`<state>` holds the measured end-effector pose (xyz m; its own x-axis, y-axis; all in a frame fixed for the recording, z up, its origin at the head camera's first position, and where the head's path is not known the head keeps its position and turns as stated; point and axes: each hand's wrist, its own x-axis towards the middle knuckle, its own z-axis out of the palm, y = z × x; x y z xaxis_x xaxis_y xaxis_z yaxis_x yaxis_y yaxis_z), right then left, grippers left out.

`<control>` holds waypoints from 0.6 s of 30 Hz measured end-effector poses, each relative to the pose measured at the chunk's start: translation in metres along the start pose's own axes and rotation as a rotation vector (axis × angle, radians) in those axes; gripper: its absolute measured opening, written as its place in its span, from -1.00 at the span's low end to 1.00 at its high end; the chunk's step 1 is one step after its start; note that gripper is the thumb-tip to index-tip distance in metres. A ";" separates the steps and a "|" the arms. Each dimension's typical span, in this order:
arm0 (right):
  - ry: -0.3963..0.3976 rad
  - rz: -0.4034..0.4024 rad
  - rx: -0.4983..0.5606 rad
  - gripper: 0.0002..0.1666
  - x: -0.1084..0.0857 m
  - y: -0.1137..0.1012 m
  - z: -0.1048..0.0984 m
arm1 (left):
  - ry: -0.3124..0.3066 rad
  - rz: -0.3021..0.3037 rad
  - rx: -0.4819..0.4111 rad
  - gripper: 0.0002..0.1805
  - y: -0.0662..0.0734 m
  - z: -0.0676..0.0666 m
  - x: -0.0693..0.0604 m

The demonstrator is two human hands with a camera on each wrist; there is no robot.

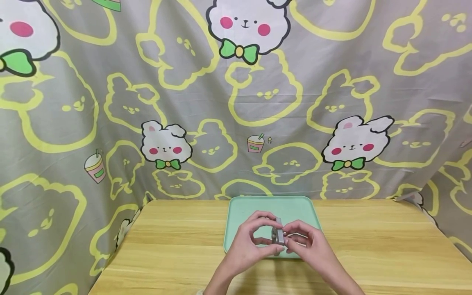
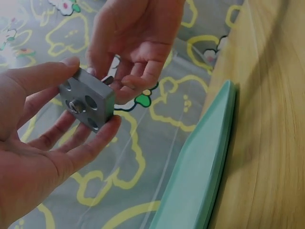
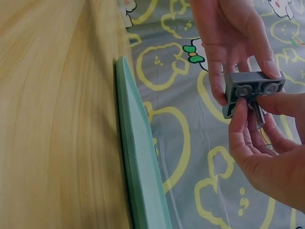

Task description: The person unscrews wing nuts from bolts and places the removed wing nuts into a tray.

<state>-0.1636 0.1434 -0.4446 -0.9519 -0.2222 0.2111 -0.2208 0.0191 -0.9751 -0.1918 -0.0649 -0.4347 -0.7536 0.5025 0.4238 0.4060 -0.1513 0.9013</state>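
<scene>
A small grey square block (image 1: 278, 236) is held up over the green tray. The left hand (image 1: 251, 239) grips it by its edges between thumb and fingers. In the left wrist view the block (image 2: 88, 100) shows round recesses and a screw-like end on its face, with the left hand (image 2: 45, 124) around it. The right hand (image 1: 309, 241) pinches a threaded metal screw that sticks out of the other face. In the right wrist view that screw (image 3: 259, 114) stands out from the block (image 3: 252, 78), with thumb and fingers of the right hand (image 3: 276, 148) around its base.
The green tray (image 1: 239, 209) lies on the wooden table (image 1: 177, 237) beneath the hands, near the back edge. A grey curtain (image 1: 206, 98) with rabbit drawings hangs behind the table and along its sides.
</scene>
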 end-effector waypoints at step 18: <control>0.135 -0.654 -0.492 -0.54 0.000 0.001 0.012 | 0.037 -0.049 -0.139 -0.57 0.001 -0.004 0.001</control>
<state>-0.1608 0.1319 -0.4463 -0.6096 -0.2185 0.7620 -0.7765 0.3580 -0.5185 -0.1945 -0.0680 -0.4331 -0.7905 0.4808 0.3795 0.2943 -0.2452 0.9237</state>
